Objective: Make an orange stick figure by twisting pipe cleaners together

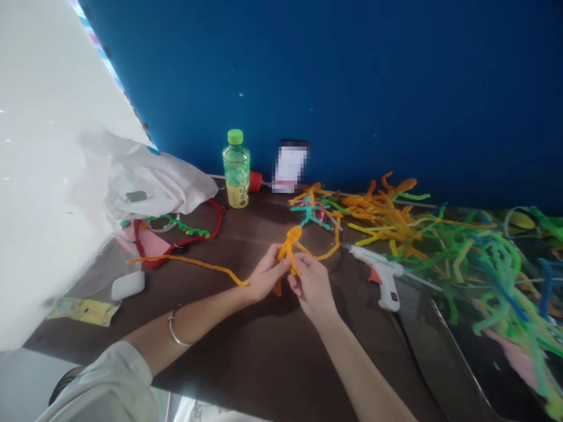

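The orange pipe-cleaner figure (291,243) is held just above the surface (264,357), between both hands. The left hand (265,276) pinches its lower part from one side and the right hand (313,286) pinches it from the other, fingers closed on the stems. I judge the step as twisting the figure's lower stems. A further twist asks for one firm pinch while the other side turns. A long orange strand (193,265) lies on the surface and ends at the left hand. Whether it joins the figure I cannot tell, because the fingers hide it. The glue gun (383,275) lies near. The pile of pipe cleaners (396,217) is blurred rightward.
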Available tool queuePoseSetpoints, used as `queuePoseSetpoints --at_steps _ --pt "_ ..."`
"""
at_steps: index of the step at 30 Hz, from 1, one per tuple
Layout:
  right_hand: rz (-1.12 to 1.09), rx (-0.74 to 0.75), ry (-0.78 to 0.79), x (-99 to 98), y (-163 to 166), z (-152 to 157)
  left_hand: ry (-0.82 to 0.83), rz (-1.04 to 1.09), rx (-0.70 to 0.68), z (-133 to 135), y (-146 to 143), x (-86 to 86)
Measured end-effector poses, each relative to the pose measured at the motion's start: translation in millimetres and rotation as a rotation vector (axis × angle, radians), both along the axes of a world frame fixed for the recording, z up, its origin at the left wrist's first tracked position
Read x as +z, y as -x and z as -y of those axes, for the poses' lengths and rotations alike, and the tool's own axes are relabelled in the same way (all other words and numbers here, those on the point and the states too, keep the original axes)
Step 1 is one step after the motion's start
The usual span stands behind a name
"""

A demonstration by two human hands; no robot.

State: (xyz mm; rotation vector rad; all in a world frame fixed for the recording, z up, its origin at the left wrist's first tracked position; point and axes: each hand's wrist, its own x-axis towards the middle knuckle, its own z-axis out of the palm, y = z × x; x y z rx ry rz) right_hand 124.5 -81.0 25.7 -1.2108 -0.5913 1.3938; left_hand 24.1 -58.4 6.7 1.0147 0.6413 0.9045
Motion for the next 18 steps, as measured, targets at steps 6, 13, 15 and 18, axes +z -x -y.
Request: queuePoseSetpoints --at_steps 6,13,15,18 --pt "0.008 -0.016 0.012 -1.3 0.5 1.0 0.021 0.027 0.049 -1.6 0.5 -2.5" --pt "0.003 -0.021 0.006 -3.2 1.0 1.1 0.031 0.055 -0.053 -0.3 -1.8 -2.4" --pt "0.016 -0.021 0.006 -3.4 1.1 1.5 0.016 0.038 -0.054 0.2 -2.5 -3.0" --pt "0.026 -0.034 -0.001 -3.9 2.4 2.5 -0.003 0.004 -0.047 0.2 -3.1 -4.1"
